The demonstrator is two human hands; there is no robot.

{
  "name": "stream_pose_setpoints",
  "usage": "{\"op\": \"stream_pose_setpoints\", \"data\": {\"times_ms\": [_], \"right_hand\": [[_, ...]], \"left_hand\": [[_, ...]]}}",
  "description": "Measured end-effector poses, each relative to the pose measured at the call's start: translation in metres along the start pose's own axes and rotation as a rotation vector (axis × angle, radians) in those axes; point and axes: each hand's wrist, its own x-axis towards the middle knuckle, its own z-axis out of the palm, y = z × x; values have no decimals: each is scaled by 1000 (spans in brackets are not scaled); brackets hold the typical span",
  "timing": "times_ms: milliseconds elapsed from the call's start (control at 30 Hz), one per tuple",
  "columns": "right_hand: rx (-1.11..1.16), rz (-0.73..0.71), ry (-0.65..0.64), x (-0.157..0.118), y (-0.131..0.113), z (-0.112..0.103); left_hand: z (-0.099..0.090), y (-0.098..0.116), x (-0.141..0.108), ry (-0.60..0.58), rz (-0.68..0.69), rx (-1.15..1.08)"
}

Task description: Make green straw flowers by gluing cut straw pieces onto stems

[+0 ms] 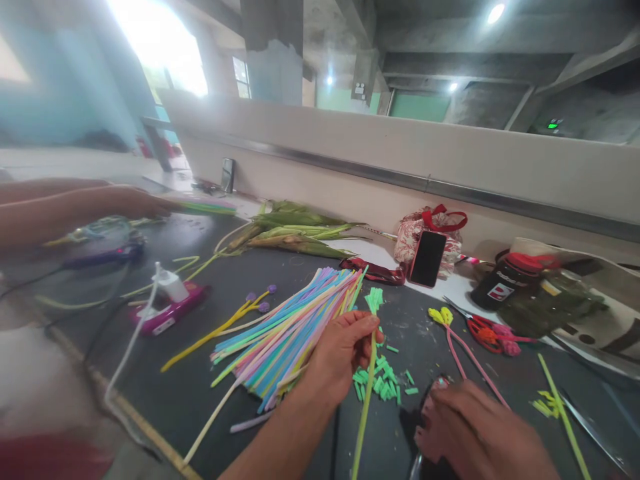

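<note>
My left hand (345, 350) is closed in a pinch on a yellow-green pipe cleaner (367, 407), which hangs down from the fingertips. A cluster of short mint-green pieces (374, 299) shows just above the fingers; whether it is joined to the stem I cannot tell. Several loose green pieces (385, 383) lie on the table beside this hand. A large bundle of pastel pipe cleaners (285, 340) lies to its left. At the lower right, my blurred right hand (475, 420) is closed around a dark pinkish object (427, 417) whose kind I cannot make out.
A co-worker's arm (85, 203) reaches in at the left. Nearby sit a pink power strip (167, 313) and a yellow stem with purple tips (220, 331). Corn husks (300, 233), a phone (427, 259), a dark bottle (505, 283) and red-handled scissors (483, 333) lie farther back.
</note>
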Motion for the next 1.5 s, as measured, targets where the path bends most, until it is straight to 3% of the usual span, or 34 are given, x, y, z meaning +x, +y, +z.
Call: {"op": "stream_pose_setpoints", "data": {"times_ms": [100,233,433,667,967,1100,1167,1300,1500], "right_hand": [[-76,104,-140,34,-14,-4],[-116,76,-179,64,-15,3],[3,-124,-245,83,-18,26],[165,-79,-275,92,-18,51],[600,183,-234,82,-18,17],[1153,516,-127,74,-26,9],[1301,593,-40,70,-28,8],[1356,610,71,64,-26,2],[1176,569,324,68,-32,-17]], "left_hand": [[-2,2,2,25,-1,-27],[-4,3,4,4,10,-22],[-3,1,3,-29,22,-19],[-3,0,3,-22,21,-24],[-1,1,0,-25,14,-1],[0,-4,-1,-60,-11,14],[1,-7,-2,-78,-13,10],[6,-10,-6,-104,-81,31],[11,-11,-9,-100,-127,22]]}}
